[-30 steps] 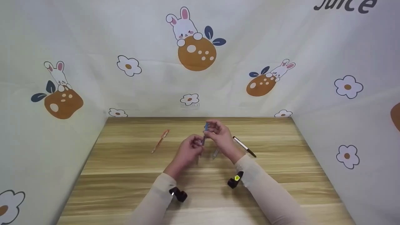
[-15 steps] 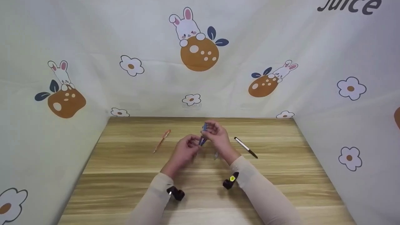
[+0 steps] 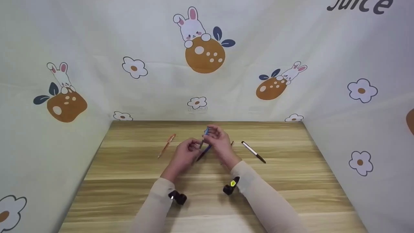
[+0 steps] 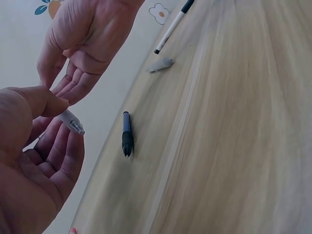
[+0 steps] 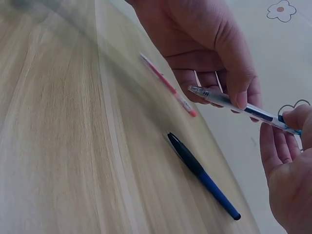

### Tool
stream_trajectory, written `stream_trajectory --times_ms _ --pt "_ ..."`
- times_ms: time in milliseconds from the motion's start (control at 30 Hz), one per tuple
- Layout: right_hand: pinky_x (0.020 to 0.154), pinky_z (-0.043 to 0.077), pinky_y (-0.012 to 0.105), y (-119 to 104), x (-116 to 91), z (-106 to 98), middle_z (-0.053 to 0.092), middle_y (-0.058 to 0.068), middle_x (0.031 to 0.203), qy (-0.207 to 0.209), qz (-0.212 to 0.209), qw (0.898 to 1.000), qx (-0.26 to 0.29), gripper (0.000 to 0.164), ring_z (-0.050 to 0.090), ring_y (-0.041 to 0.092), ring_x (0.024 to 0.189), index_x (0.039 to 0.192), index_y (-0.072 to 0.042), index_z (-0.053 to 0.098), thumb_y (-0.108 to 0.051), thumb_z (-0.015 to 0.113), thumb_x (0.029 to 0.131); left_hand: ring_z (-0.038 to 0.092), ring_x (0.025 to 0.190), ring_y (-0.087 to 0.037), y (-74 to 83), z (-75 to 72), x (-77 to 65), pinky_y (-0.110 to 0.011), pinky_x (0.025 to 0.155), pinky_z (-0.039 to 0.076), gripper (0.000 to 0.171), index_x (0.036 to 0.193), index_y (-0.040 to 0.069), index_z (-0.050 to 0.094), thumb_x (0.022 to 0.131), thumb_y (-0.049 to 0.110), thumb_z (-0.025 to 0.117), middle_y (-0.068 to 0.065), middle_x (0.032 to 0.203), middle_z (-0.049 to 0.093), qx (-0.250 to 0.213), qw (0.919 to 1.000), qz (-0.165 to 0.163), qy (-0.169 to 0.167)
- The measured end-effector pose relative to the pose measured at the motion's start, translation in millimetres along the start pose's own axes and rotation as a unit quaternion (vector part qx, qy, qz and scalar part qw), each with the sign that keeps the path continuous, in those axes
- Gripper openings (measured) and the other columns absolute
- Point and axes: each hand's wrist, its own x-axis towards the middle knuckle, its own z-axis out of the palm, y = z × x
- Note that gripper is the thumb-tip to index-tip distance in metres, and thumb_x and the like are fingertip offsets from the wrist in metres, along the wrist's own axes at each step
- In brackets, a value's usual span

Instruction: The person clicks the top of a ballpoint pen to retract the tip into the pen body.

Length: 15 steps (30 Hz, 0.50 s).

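Both hands hold one clear-barrelled click pen [image 5: 259, 113] with a blue end, raised over the table. My left hand [image 3: 185, 154] pinches the barrel near its clear tip between thumb and fingers. At the blue end, the thumb and fingers of my right hand [image 3: 221, 142] grip it. Below the hands, a dark blue pen [image 5: 207, 180] with a black grip lies on the wooden table [image 3: 129, 194]. Left of them rests an orange-pink pen [image 3: 167, 146]. A grey pen [image 4: 161, 65] lies by the right wrist, mostly hidden by it in the head view.
A white pen [image 3: 253, 152] with black ends lies right of the right hand. Patterned cloth [image 3: 155, 90] with rabbits, oranges and flowers stands around the table's back and sides. Each sleeve bears a small black camera [image 3: 231, 186].
Both hands have shifted a little left, still holding the clear pen. The dark blue pen, earlier mostly covered by the fingers, now shows on the table below them.
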Motion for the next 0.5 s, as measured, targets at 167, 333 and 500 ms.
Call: stream_trajectory --times_ms 167,333,500 --pt "0.100 0.063 0.042 2.9 0.2 6.4 0.067 0.023 0.133 0.004 0.007 1.000 0.013 0.045 0.069 0.043 0.124 0.139 -0.002 0.065 0.011 0.075 0.097 0.067 0.094 -0.019 -1.4 -6.3 0.9 -0.029 0.081 0.057 0.025 0.119 0.003 0.076 0.096 -0.007 0.075 -0.007 0.102 0.072 0.000 1.0000 0.001 0.007" --pt "0.100 0.063 0.042 7.9 2.1 12.7 0.067 0.023 0.133 0.004 0.010 1.000 0.014 0.043 0.071 0.040 0.122 0.138 -0.002 0.064 0.010 0.075 0.098 0.066 0.092 -0.018 -2.8 -12.4 0.1 -0.030 0.079 0.057 0.024 0.117 0.004 0.076 0.096 -0.007 0.074 -0.007 0.100 0.071 0.003 0.9999 0.003 0.014" --pt "0.100 0.063 0.041 11.7 4.0 19.1 0.066 0.026 0.136 0.007 0.019 1.000 0.013 0.043 0.074 0.029 0.114 0.138 -0.002 0.064 0.011 0.074 0.099 0.066 0.091 -0.019 -6.1 -18.7 -1.1 -0.032 0.080 0.056 0.026 0.118 0.006 0.076 0.095 -0.006 0.073 -0.007 0.101 0.071 0.013 0.9998 0.005 0.016"
